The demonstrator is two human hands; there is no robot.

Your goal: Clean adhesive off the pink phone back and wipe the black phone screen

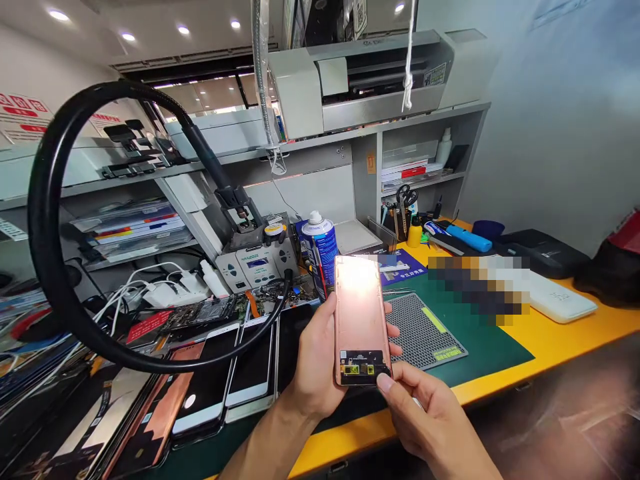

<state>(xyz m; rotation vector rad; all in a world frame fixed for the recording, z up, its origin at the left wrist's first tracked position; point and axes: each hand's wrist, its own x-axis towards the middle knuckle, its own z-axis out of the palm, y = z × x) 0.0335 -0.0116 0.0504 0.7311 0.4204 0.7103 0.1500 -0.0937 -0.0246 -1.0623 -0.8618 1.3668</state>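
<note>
A copper-coloured phone screen panel [360, 313] is held upright in the middle of the head view, its lower end black with small yellow-edged parts. My left hand [317, 360] wraps round it from the left and behind, with fingertips showing past its right edge. At the lower right corner, my right hand [425, 407] is closed, with the thumb on the panel's edge and the fingers curled behind. Bright light reflects off the panel's upper part.
Several phones and panels, including a white-framed phone [207, 377], lie left under a black hose loop [45, 200]. A blue spray can [320, 250] stands behind the panel. Right are a grey grid mat [425, 330] on a green mat [500, 357] and a white device [563, 297].
</note>
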